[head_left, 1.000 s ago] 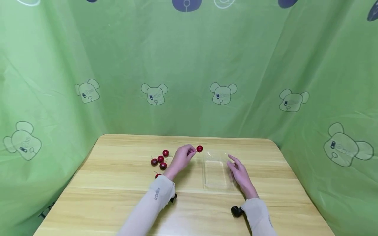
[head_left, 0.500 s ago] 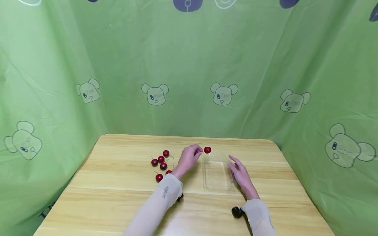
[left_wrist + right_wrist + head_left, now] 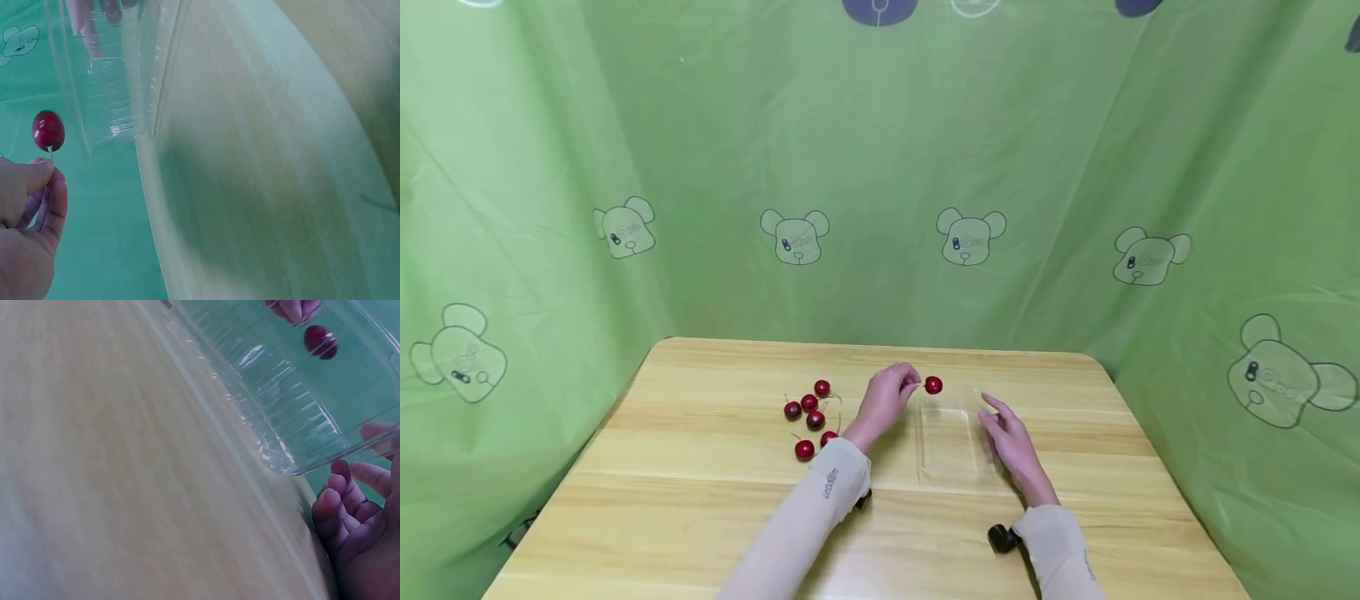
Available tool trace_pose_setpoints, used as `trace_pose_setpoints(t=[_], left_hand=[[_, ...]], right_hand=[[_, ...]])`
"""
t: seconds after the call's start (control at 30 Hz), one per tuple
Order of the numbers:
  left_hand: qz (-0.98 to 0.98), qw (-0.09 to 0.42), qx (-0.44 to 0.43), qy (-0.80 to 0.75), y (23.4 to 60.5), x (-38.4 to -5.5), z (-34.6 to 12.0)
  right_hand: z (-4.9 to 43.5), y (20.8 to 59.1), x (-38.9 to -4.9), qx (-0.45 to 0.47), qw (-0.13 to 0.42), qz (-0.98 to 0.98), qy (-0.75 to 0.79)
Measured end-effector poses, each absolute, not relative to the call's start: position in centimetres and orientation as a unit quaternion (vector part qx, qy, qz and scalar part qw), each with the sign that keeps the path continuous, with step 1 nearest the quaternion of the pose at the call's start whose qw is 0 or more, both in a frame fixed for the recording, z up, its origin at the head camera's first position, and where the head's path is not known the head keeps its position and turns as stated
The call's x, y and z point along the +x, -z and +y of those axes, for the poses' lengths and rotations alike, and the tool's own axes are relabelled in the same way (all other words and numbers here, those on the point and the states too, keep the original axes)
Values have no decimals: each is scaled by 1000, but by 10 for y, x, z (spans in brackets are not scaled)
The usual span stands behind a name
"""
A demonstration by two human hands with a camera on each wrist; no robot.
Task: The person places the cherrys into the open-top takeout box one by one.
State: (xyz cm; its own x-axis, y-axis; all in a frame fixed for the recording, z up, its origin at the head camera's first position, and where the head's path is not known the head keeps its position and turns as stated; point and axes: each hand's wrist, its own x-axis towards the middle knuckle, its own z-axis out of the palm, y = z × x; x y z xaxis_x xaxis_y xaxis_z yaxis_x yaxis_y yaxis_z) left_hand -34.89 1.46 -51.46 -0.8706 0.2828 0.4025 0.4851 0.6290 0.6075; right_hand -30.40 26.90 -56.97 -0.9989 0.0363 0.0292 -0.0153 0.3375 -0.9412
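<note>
In the head view my left hand (image 3: pixel 883 406) pinches a dark red cherry (image 3: pixel 933 385) by its stem, above the back left rim of a clear plastic box (image 3: pixel 922 450). The left wrist view shows the stem between thumb and fingers, the cherry (image 3: pixel 48 130) hanging free of them. My right hand (image 3: pixel 1017 450) lies along the box's right side, its fingers loosely bent. In the right wrist view the fingers of this hand (image 3: pixel 365 515) are close to the wall of the box (image 3: pixel 275 412); whether they touch it is hard to tell.
Several cherries (image 3: pixel 816 420) with stems lie grouped on the wooden table (image 3: pixel 700 500), left of my left forearm. A green curtain (image 3: pixel 880 292) with bear heads encloses the table's back and sides. A black wrist camera (image 3: pixel 1002 538) sits by the right cuff.
My left hand has moved to the right with the pinched cherry, from left of the box to over its back left rim, dipping slightly. The right hand stays beside the box.
</note>
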Motion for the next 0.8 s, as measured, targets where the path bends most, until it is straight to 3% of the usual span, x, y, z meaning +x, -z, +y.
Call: trace_pose_setpoints(t=[0.53, 0.8], left_hand=[[-892, 153, -223, 362, 520, -352, 22], [-889, 155, -232, 363, 526, -353, 26]], right_hand=[[270, 570, -302, -2, 10, -803, -596], [262, 536, -286, -5, -21, -802, -597]])
